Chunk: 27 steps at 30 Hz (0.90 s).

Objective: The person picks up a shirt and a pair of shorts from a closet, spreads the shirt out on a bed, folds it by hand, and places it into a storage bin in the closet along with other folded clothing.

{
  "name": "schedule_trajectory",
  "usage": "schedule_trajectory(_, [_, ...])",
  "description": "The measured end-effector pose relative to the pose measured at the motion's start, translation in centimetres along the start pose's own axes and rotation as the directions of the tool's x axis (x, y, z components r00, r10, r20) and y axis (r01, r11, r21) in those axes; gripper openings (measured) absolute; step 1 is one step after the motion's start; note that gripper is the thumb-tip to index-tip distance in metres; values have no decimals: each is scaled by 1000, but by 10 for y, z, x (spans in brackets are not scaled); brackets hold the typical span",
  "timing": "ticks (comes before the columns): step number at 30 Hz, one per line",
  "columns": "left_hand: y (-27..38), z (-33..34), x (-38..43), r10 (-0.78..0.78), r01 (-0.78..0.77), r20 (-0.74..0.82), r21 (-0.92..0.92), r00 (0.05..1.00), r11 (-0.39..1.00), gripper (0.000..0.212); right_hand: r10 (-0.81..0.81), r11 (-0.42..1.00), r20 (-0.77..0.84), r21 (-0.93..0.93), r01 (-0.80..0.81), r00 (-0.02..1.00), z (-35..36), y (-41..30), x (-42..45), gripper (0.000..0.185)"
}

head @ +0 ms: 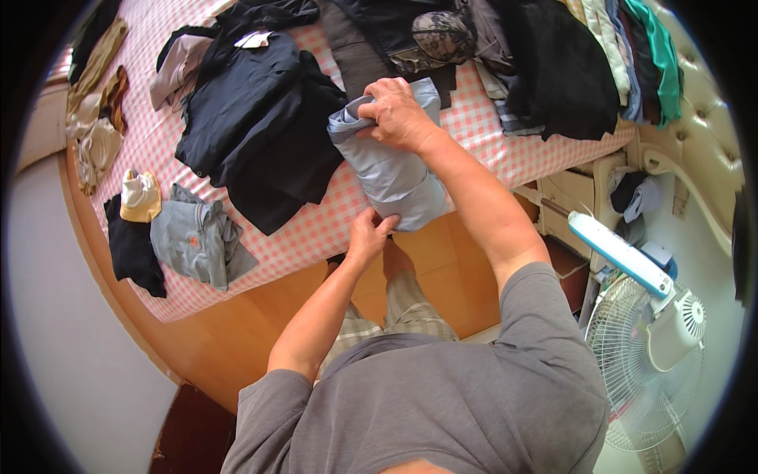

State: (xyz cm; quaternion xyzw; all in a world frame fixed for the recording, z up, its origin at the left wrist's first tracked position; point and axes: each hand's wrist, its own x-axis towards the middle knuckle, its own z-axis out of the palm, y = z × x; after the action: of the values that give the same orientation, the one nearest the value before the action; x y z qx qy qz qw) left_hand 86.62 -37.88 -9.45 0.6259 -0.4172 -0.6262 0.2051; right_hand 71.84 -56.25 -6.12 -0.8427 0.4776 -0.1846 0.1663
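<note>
A light blue, finely striped garment [394,178], folded into a long bundle, lies at the near edge of the bed. My right hand [395,115] grips its far end by the collar-like rolled part. At the near end, my left hand [370,234] pinches the fold between thumb and fingers. Left of the bundle, dark navy and black garments [254,118] are spread on the pink checked bed cover [331,222]. Beyond my right hand lie dark grey trousers or similar cloth [358,59] and a black lace bra [444,37].
A grey folded garment [192,237], a black cloth [133,255] and a cream and yellow cap-like item [141,195] sit at the bed's left. More clothes [556,71] are heaped at the right by the tufted headboard [699,118]. A standing fan [645,355] is at the lower right.
</note>
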Motion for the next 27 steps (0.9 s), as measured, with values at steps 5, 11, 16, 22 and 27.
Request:
schedule_trajectory(5, [-25,-3,-2,38,-37,-3,91,999,995,21,194,972,-116,156,-175,974,11,8,11,20])
schedule_trajectory(11, [-32,-2,1,17,-21,63,67,998,998,22,417,903,-167,187,-386,893,20,16,0,24])
schedule_trajectory(16, [12,-22,19,134,-125,5,-313,991,942,66,313,947,-468,95,-306,826,-23,8,-9,43])
schedule_trajectory(22, [51,-29,43,18,64,176,-449,984,891,82,737,620,-30,426,-659,675,12,-46,-118,80])
schedule_trajectory(27, [92,-4,26,138,-27,291,-353,947,935,91,724,462,76,685,-564,686,16,-33,-135,82])
